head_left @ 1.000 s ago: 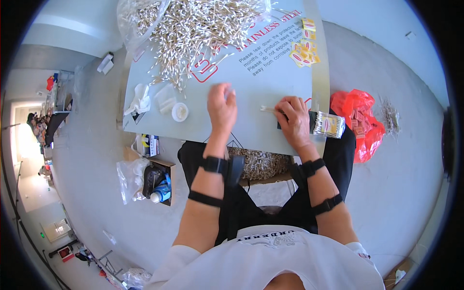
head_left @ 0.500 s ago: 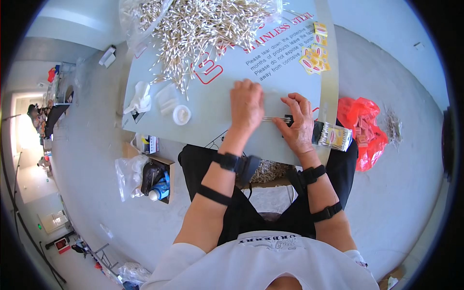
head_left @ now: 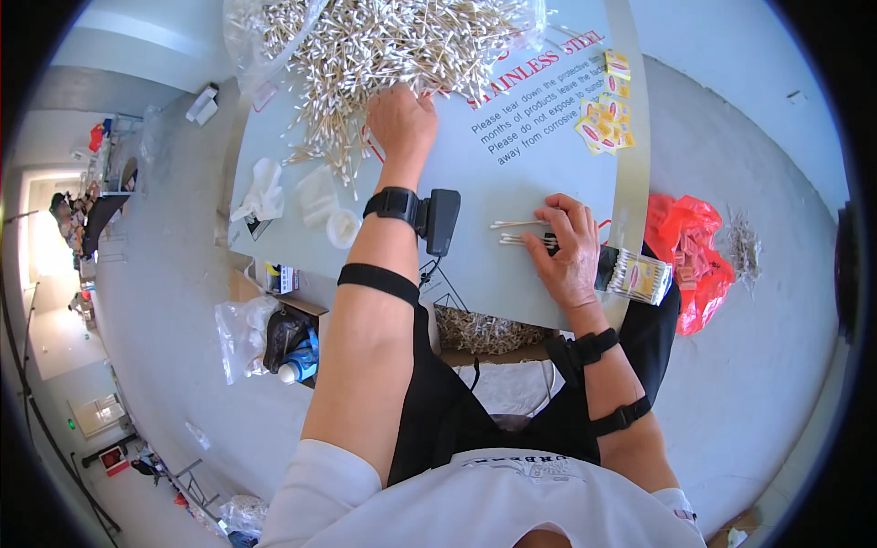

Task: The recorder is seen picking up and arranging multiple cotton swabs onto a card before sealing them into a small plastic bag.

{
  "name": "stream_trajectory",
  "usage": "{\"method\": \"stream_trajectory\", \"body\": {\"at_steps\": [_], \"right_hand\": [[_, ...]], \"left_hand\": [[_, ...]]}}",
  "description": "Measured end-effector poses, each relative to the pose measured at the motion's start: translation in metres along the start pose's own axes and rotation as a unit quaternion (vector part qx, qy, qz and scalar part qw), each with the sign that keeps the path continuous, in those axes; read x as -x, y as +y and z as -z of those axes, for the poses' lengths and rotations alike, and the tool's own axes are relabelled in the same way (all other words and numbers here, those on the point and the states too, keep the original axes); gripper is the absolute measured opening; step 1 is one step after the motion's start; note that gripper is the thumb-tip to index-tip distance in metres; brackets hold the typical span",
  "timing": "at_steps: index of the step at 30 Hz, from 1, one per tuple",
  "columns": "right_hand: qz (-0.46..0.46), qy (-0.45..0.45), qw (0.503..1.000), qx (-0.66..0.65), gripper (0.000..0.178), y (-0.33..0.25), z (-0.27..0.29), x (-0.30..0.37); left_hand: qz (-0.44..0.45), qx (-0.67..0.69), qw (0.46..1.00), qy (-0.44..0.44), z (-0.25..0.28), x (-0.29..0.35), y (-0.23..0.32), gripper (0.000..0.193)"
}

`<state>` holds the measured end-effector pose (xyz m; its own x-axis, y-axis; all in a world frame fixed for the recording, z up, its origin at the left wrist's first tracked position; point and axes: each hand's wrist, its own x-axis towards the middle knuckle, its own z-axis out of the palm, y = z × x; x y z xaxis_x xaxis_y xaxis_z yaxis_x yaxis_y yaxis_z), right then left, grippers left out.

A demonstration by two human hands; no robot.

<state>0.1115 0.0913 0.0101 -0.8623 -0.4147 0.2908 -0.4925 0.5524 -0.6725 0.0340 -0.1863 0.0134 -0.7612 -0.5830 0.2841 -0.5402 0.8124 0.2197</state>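
Observation:
At the near edge of a large heap of cotton swabs [head_left: 402, 46], my left hand [head_left: 402, 128] is curled, its fingertips among the sticks. Whatever it pinches is hidden. My right hand [head_left: 568, 251] rests low on the table's right side, thumb and fingers closed around a few cotton swabs [head_left: 521, 239] that point left. One separate swab [head_left: 516, 224] sticks out by its forefinger. A small black piece shows between thumb and fingers. Beside the right wrist, a clear pack of cotton swabs [head_left: 639, 277] with a yellow label lies at the table edge.
Yellow labels [head_left: 605, 123] lie at the table's right. A white round tub [head_left: 343, 228] and crumpled white glove-like piece [head_left: 263, 190] are at left. A red plastic bag [head_left: 690, 265] sits on the floor to the right; an open carton [head_left: 306, 315] stands at left.
My left hand has moved from the table's middle, near the right hand, up and left to the swab heap. The right hand stays by its swabs, one now angled apart.

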Motion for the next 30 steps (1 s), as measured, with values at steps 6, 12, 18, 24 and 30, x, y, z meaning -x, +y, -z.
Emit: {"method": "stream_trajectory", "body": {"at_steps": [6, 12, 18, 24, 30], "right_hand": [[0.002, 0.007, 1.000, -0.008, 0.029, 0.002, 0.001, -0.001], [0.003, 0.010, 1.000, -0.007, 0.028, 0.000, 0.001, -0.002], [0.003, 0.014, 1.000, 0.002, 0.027, 0.001, -0.001, -0.001], [-0.004, 0.009, 1.000, -0.003, 0.027, 0.000, -0.001, 0.000], [-0.003, 0.008, 1.000, -0.004, 0.027, 0.001, 0.000, -0.001]], "left_hand": [[0.043, 0.116, 0.982, -0.146, 0.006, -0.011, -0.014, 0.024], [0.033, 0.243, 0.954, -0.171, 0.007, 0.012, -0.040, 0.013], [0.044, 0.226, 0.973, -0.016, 0.020, 0.024, -0.033, 0.015], [-0.016, 0.156, 0.985, -0.070, 0.018, 0.029, -0.014, 0.013], [0.086, 0.245, 0.965, -0.038, 0.025, 0.031, -0.016, 0.017]]}}
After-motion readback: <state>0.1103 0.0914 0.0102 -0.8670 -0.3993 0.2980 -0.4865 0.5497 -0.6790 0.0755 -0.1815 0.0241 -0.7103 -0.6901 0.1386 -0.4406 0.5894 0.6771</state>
